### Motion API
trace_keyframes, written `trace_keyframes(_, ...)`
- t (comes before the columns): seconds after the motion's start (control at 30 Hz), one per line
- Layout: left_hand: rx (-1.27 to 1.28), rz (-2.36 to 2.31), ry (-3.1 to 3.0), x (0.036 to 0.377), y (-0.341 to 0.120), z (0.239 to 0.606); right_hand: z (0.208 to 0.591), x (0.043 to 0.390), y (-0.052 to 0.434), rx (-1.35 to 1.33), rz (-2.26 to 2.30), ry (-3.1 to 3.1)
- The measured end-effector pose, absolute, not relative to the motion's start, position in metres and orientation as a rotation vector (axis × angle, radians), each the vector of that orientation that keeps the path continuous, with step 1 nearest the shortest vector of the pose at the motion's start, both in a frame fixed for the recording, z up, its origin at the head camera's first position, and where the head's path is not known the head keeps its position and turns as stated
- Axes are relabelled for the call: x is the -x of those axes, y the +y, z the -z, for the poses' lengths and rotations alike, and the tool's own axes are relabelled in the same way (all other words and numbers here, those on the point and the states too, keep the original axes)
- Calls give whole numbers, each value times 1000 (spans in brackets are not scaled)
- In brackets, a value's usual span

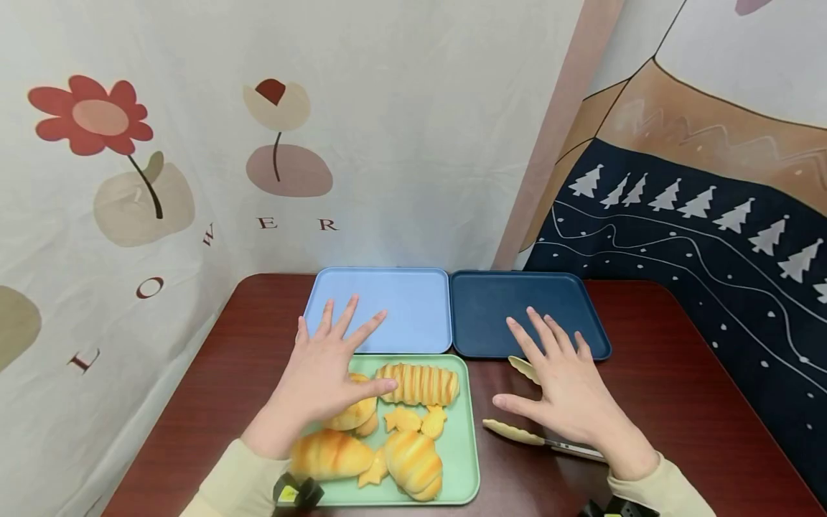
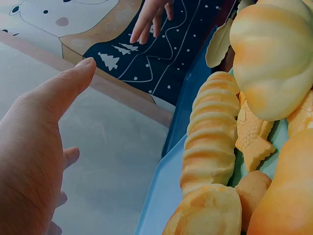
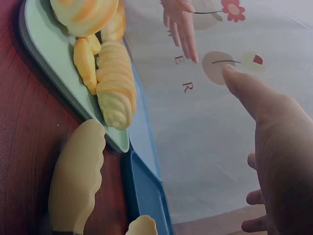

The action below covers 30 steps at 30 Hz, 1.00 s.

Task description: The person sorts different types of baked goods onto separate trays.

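With fingers spread, my left hand (image 1: 326,370) hovers above the green tray (image 1: 466,459) and holds nothing. Several breads lie on that tray: a ridged roll (image 1: 418,384), a striped round bun (image 1: 413,465), a long bun (image 1: 331,455) and small fish-shaped pieces (image 1: 403,418). A round bread (image 1: 357,413) is partly hidden by the left hand. Also spread and holding nothing, my right hand (image 1: 568,384) is over the tongs (image 1: 517,433). Their cream-coloured tips point left and stand apart; the hand hides part of them.
A light blue tray (image 1: 388,301) and a dark blue tray (image 1: 517,301) stand side by side behind the green one. All rest on a dark red-brown table (image 1: 213,424). Printed cloth (image 1: 413,129) hangs behind the table, and a dark patterned cloth (image 1: 711,287) hangs at the right.
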<state>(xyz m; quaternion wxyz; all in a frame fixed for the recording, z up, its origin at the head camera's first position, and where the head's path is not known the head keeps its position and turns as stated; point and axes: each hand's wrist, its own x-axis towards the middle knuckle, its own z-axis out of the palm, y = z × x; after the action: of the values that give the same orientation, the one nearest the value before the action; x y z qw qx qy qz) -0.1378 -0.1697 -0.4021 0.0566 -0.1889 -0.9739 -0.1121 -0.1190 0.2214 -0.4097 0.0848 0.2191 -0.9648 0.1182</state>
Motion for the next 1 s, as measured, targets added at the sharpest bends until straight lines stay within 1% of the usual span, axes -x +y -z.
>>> trace_keyframes(1.0,438,583,-2944,127,-211,405,423,97,272,-595,-674,-2865)
